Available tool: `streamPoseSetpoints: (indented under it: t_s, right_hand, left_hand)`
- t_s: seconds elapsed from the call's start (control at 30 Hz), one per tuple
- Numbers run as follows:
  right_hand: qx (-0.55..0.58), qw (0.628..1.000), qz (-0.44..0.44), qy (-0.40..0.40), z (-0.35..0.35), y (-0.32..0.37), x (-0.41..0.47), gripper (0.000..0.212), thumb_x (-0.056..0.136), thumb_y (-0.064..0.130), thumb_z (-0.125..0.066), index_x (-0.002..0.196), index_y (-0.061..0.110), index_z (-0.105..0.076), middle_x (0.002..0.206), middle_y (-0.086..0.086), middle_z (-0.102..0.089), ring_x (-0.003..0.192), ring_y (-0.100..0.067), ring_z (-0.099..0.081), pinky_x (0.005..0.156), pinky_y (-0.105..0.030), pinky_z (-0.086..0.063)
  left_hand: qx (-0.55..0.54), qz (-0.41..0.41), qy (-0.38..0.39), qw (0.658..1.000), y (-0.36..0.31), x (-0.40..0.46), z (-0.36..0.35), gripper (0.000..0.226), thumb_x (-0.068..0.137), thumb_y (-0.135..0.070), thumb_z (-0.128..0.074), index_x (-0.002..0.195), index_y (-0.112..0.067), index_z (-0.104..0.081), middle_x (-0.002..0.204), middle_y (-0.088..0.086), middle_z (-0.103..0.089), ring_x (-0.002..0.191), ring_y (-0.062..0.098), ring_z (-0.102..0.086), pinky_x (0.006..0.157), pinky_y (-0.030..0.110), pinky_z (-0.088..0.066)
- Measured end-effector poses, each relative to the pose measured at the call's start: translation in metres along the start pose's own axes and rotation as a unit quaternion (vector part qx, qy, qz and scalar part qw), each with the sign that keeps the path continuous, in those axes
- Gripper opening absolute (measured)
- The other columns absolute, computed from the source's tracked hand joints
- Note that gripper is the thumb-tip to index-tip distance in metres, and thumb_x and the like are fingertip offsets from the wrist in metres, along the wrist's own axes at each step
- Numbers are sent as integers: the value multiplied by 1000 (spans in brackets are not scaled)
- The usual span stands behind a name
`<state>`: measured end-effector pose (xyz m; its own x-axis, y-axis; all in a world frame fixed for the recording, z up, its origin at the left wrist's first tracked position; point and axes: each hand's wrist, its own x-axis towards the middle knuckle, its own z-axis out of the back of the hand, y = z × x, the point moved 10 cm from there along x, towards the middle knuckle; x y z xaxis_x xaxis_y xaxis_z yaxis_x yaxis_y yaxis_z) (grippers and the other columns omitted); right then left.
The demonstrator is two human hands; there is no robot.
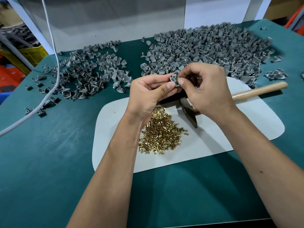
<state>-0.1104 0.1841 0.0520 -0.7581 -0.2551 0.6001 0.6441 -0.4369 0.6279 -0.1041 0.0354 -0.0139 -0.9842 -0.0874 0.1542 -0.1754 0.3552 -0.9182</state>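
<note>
Pinching grey part (174,78) — left hand (148,91), right hand (207,89) — rivets (162,132) heaped on mat (115,145).

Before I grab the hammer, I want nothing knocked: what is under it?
The hammer lies on the pale mat, its handle end over the green table. The right hand covers where head and handle meet.

Near strip of table (49,162): open green, free pass either side of forearms. White sheet (115,137): left part bare. Brass rivet heap (162,134) blocks sheet middle. Hammer (189,114) just right of it, handle running out right. Left hand (148,94) and right hand (207,89), pinching grey part (174,78), fill air above hammer head. Far side: left grey pile (88,74), right grey pile (205,50), narrow green lane between. Cable (54,63) crosses left pile. Panel (102,22) closes back.
</note>
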Motion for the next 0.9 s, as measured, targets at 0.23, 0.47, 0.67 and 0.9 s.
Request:
streamPoseSetpoints:
  t_s: [0.23, 0.47, 0.67, 0.9]
  right_hand:
    - [-24, 1000, -8, -5, 0, -2, -2, 6, 84, 6, -70, 84, 10, -75, 76, 7, -66, 71, -4, -59, 70, -6, -40]
    - [-13, 999, -24, 17, -3, -7, -1, 6, 87, 7, -71, 88, 11, -76, 78, 7, -67, 72, -4, -60, 70, -9, -41]
    - [-56, 986, -11, 158, 6, -14, 7, 8, 91, 14, -73, 91, 22, -75, 81, 14, -69, 75, 1, -63, 70, -10, -48]
    - [-231, 887, -94, 389, -9, -67, -25, 25, 76, 31, -88, 90, 36, -67, 84, 13, -65, 80, -8, -60, 73, -32, -49]
  left_hand:
    - [36, -15, -22, 999, 0, -2, -1, 22, 79, 16, -72, 97, 4, -74, 83, 13, -78, 74, 21, -77, 73, 27, -64]
    - [98, -24, -10, 995, -7, -3, -2, 27, 81, 13, -75, 106, 0, -74, 84, 14, -77, 76, 21, -75, 76, 31, -64]
    - [296, -140, -94, 940, -33, -4, 12, 22, 81, 1, -81, 100, -10, -76, 95, 9, -78, 91, 23, -76, 87, 41, -62]
    - [376, -53, -158, 912, -13, 6, 35, 16, 84, -4, -78, 91, -18, -81, 122, -2, -74, 112, 4, -68, 104, 35, -54]
